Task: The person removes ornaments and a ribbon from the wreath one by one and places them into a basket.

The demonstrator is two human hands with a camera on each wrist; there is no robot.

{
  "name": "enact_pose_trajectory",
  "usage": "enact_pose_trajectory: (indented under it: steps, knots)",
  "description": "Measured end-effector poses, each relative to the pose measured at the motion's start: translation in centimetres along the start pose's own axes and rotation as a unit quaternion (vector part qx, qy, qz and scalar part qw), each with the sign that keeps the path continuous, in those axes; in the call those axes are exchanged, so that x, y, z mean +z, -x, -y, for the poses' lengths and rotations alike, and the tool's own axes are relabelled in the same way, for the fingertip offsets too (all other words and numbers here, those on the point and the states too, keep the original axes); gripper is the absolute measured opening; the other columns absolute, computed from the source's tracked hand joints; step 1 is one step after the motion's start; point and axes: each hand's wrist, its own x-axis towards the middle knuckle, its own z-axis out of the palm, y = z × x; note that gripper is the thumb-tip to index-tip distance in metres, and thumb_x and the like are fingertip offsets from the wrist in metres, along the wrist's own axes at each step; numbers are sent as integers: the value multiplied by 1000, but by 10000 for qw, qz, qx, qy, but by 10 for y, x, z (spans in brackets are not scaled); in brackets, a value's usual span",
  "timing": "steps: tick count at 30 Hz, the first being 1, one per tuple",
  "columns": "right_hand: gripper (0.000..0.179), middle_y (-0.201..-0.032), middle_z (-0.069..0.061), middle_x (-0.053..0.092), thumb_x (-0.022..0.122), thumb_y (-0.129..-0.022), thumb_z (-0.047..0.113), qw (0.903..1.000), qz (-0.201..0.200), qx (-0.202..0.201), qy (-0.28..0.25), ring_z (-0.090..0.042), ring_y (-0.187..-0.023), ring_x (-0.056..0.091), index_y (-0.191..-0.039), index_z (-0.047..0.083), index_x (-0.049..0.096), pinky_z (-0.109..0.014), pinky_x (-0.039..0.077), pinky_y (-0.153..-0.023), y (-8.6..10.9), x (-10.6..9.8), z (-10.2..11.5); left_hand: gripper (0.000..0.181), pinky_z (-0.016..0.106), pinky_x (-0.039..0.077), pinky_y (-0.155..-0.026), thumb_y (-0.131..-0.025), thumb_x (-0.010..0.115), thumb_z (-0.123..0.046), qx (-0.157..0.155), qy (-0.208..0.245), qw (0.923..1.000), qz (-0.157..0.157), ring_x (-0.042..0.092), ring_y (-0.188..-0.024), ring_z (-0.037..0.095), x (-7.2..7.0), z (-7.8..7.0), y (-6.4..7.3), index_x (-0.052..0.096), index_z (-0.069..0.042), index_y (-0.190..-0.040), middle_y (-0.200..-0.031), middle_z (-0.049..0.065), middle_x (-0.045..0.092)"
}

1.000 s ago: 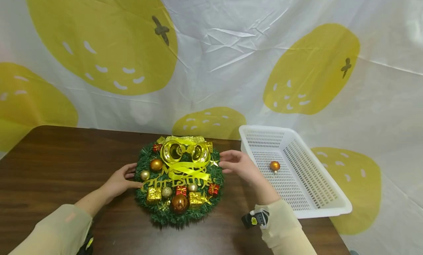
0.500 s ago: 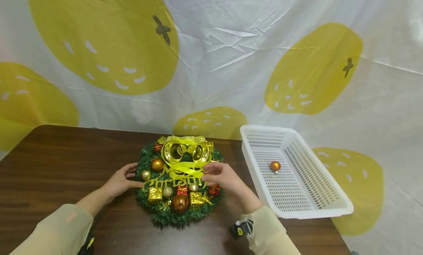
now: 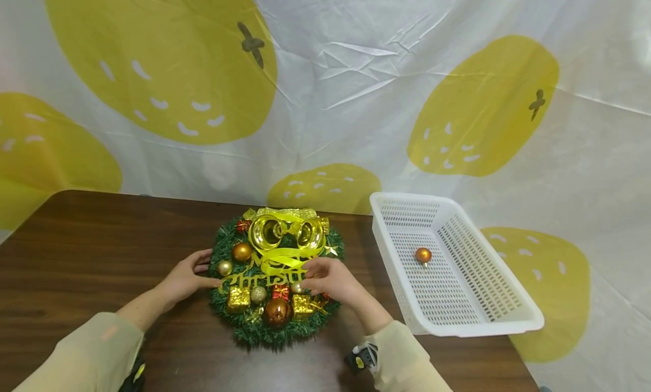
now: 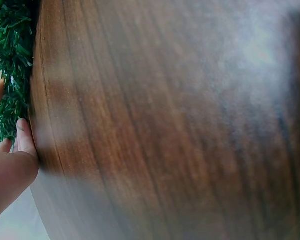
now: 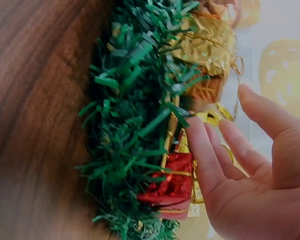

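Two bare hands, one round green tinsel wreath and one white perforated plastic basket show. There are two shiny gold bells and two small glossy orange balls.

Free table lies between wreath and basket, the right forearm blocking the near end.

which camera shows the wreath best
The head view: the wreath shows there almost whole, with a part hidden behind the person's right hand. The left wrist view has only a strip of it at the left edge; the right wrist view shows one side close up, including a red box.
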Motion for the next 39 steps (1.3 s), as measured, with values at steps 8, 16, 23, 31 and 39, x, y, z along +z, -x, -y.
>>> enact_pose_trajectory:
  steps: [8, 16, 23, 31, 39]
  knots:
    - [38, -98, -11, 64, 74, -81, 21, 9974, -236, 232, 640, -13, -68, 63, -112, 1, 64, -26, 53, -61, -3, 10, 5, 89, 57, 36, -104, -83, 70, -17, 46, -14, 10000, -45, 28, -131, 50, 0, -2, 0, 12, 8, -147, -145, 36, 20]
    - [25, -107, -10, 67, 75, -79, 22, 9890, -334, 180, 1427, -11, -74, 57, -100, 8, 72, -25, 48, -61, -5, 14, 11, 90, 57, 37, -103, -83, 70, -18, 69, -23, 10000, -29, 27, -131, 50, 0, -2, 0, 12, 7, -147, -146, 36, 20]
    - [26, -115, -14, 65, 72, -82, 26, 9962, -174, 315, 797, -14, -63, 63, -102, 9, 72, -28, 54, -59, -4, 7, 8, 88, 58, 36, -103, -84, 69, -18, 81, -30, 10000, -16, 27, -131, 50, -1, -5, 1, 12, 7, -147, -146, 36, 20]
    - [30, -95, -13, 72, 70, -84, 24, 9988, -45, 276, 401, -16, -62, 66, -107, 4, 69, -31, 55, -57, -4, 2, 11, 88, 58, 36, -103, -84, 69, -18, 56, -13, 10000, 3, 27, -131, 50, -1, -7, 2, 12, 7, -147, -146, 36, 20]
    - [34, -105, -16, 69, 70, -84, 21, 9993, -217, 213, 203, -23, -70, 68, -110, 0, 68, -32, 57, -66, -4, -4, 18, 89, 58, 36, -103, -84, 69, -18, 19, -26, 10000, 20, 27, -131, 50, -1, -4, 2, 12, 7, -147, -146, 36, 19]
